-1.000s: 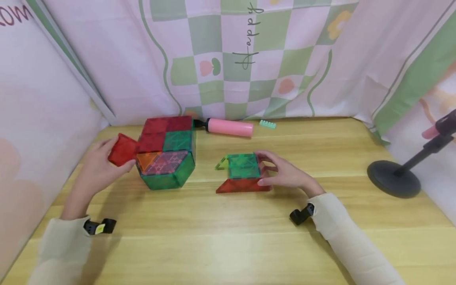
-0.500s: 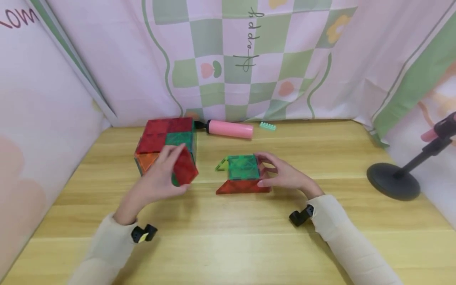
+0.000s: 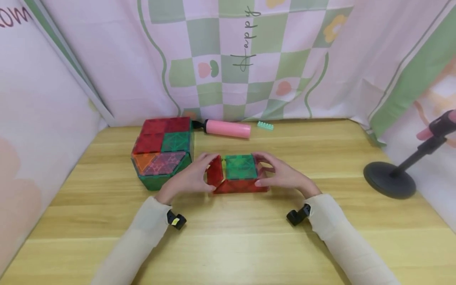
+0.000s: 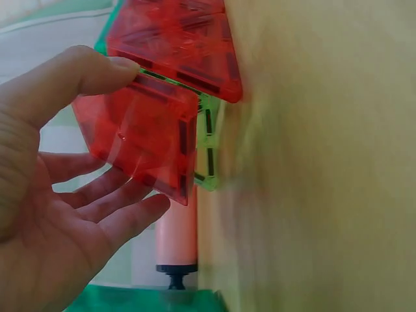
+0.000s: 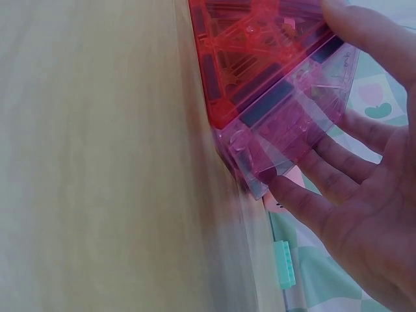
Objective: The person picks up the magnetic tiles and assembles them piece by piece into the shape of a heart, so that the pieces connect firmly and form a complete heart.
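Observation:
A red trapezoid magnetic tile (image 4: 133, 133) is pinched between the thumb and fingers of my left hand (image 3: 189, 176). It stands upright at the left end of a small magnetic-tile structure, beside a lime tile (image 4: 209, 149). The structure has a green square tile (image 3: 241, 167) on top and a red side (image 3: 239, 186). My right hand (image 3: 285, 172) holds its right end, thumb by the red side and fingertips along a pink tile (image 5: 286, 133). In the head view, the structure's far side is hidden.
A larger tile structure (image 3: 165, 126) of red, green, orange and pink tiles stands left, behind my left hand. Along the back lie a pink hand pump (image 3: 228, 128) and a mint toy brick (image 3: 265, 125). A black stand (image 3: 389, 180) is at the right.
My left hand has carried the red tile rightward from beside the larger structure, across its front, to the small structure's left end. The right hand has stayed in place.

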`<act>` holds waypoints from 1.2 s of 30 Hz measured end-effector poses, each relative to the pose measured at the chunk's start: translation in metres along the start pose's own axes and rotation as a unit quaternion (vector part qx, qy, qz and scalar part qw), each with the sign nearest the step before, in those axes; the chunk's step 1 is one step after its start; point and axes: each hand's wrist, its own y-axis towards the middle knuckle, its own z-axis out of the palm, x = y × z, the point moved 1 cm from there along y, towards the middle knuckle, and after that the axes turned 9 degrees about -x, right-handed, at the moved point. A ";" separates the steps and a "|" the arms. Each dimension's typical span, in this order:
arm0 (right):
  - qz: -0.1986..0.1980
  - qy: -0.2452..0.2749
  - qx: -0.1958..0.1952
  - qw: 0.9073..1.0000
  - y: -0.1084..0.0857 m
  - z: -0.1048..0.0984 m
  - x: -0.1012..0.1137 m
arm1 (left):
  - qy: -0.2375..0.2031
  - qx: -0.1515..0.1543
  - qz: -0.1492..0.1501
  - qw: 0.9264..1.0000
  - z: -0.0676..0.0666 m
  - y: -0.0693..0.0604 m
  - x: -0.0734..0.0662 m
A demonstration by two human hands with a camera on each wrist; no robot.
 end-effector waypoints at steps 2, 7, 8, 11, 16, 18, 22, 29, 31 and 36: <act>0.000 0.001 0.003 1.000 0.000 0.000 0.001 | 0.003 0.009 0.000 1.000 0.003 0.003 0.001; -0.001 0.001 0.006 1.000 0.001 0.000 0.002 | -0.013 0.021 -0.009 1.000 0.008 0.006 0.003; -0.001 0.001 0.005 1.000 0.001 -0.001 0.003 | -0.020 0.021 -0.010 1.000 0.009 0.006 0.004; 0.002 -0.003 0.003 1.000 0.001 -0.001 0.004 | -0.033 0.022 -0.014 0.999 0.010 0.006 0.005; -0.002 -0.064 0.001 0.998 0.001 0.001 0.007 | -0.038 0.016 -0.019 0.999 0.015 0.009 0.006; -0.007 -0.099 0.002 0.995 0.000 0.003 0.010 | -0.031 0.010 -0.019 0.999 0.017 0.010 0.006; -0.025 -0.137 0.001 0.990 0.001 0.007 0.013 | -0.019 0.006 -0.006 1.000 0.023 0.014 0.003; -0.033 -0.159 -0.012 0.987 -0.005 0.005 0.011 | -0.007 0.024 -0.008 1.000 0.029 0.015 -0.006; -0.025 -0.162 -0.012 0.986 -0.007 0.003 0.012 | 0.001 0.024 -0.017 1.000 0.025 0.012 -0.008; -0.016 -0.166 -0.017 0.986 -0.011 -0.004 0.011 | 0.024 -0.034 -0.016 0.999 0.001 0.002 -0.010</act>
